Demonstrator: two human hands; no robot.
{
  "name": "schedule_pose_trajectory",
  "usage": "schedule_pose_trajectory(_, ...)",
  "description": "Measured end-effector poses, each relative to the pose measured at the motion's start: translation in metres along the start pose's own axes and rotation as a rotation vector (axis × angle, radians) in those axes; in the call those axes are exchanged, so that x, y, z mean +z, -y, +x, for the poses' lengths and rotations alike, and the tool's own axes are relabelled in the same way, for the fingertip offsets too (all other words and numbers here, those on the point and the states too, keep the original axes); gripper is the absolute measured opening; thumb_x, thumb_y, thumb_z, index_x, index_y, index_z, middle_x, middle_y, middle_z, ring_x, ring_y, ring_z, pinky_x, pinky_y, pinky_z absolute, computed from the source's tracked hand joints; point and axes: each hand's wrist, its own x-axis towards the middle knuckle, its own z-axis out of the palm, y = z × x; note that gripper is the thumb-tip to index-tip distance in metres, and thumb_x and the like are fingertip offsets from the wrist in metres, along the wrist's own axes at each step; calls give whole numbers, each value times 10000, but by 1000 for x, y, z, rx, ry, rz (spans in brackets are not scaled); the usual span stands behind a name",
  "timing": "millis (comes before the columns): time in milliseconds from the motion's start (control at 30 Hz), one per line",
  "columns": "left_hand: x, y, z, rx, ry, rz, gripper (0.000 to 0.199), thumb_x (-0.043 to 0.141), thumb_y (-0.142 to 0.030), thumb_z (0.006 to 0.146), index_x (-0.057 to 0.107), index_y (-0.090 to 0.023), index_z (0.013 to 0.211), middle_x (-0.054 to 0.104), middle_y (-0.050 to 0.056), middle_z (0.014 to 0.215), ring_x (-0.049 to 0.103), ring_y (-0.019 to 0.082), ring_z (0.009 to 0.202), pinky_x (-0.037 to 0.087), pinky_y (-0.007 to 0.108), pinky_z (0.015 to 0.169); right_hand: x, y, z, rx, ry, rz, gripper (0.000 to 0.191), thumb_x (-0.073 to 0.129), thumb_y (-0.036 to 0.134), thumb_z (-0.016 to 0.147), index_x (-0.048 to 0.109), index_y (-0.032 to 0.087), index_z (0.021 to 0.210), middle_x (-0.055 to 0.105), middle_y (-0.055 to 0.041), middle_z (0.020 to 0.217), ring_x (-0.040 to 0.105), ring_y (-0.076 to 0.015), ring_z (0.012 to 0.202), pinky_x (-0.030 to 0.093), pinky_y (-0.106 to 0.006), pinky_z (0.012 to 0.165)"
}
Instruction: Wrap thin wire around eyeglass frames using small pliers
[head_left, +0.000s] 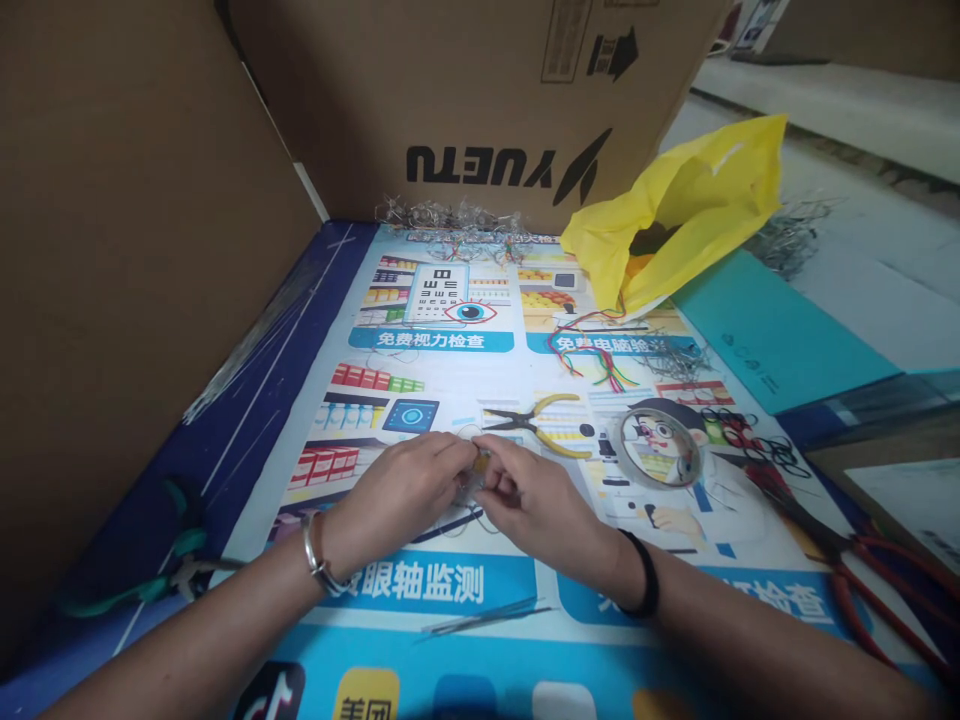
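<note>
My left hand and my right hand meet over the middle of the printed sheet, fingertips pinched together. Between them is a small clear piece with thin wire; its exact kind is mostly hidden by the fingers. Just beyond the hands lie yellow-handled pliers with their jaws apart. Closer to me, several thin straight wires rest on the sheet. A roll of clear tape lies flat to the right of my right hand.
Cardboard walls enclose the left and back. Clear wired pieces line the back edge. A yellow bag stands back right, near coloured cords. Green-handled pliers lie left; red-handled scissors and black loops lie right.
</note>
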Motion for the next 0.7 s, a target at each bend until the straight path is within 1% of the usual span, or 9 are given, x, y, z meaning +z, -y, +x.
schedule_pose_trajectory(133, 1, 1, -1, -5, -42, -8, 196, 452, -78, 803, 536, -183, 946, 621, 32, 877, 569, 164, 803, 476, 290, 688, 1, -2, 0, 0, -17, 11, 421, 535, 141, 742, 466, 230, 1148, 572, 34, 732, 521, -106, 611, 408, -220, 570)
schedule_pose_trajectory(300, 1, 4, 0, -44, -75, -75, 209, 489, -103, 792, 534, -201, 971, 642, 8, 905, 589, 150, 779, 465, 266, 658, 2, -4, 0, 9, -27, -44, 411, 529, 150, 735, 464, 218, 1135, 572, 39, 703, 497, -105, 577, 381, -222, 549)
schedule_pose_trajectory(400, 2, 4, 0, -57, -96, -94, 189, 489, -114, 803, 540, -200, 963, 647, 3, 888, 595, 141, 757, 458, 255, 636, 2, -3, 0, -2, -36, -78, 332, 516, 143, 729, 490, 215, 1051, 561, 36, 705, 485, -105, 576, 367, -220, 550)
schedule_pose_trajectory(500, 3, 3, -1, -44, -125, -93, 171, 475, -116, 813, 543, -194, 949, 646, 9, 876, 595, 139, 752, 456, 251, 629, 2, 1, 1, -8, -59, -119, 218, 504, 129, 719, 506, 206, 922, 542, 30, 698, 473, -107, 584, 348, -217, 549)
schedule_pose_trajectory(567, 3, 3, -1, -30, -136, -96, 167, 473, -110, 810, 541, -191, 939, 643, 10, 871, 593, 138, 752, 457, 252, 634, 2, 3, 3, -1, -78, -156, 175, 499, 118, 708, 500, 203, 862, 538, 22, 707, 469, -111, 600, 333, -217, 549)
schedule_pose_trajectory(700, 1, 2, 0, -33, -117, -125, 174, 471, -87, 790, 532, -190, 917, 638, 9, 858, 588, 137, 743, 457, 247, 632, 3, 5, 6, 12, -92, -252, 134, 494, 129, 706, 497, 206, 816, 537, 14, 712, 465, -124, 627, 305, -225, 559)
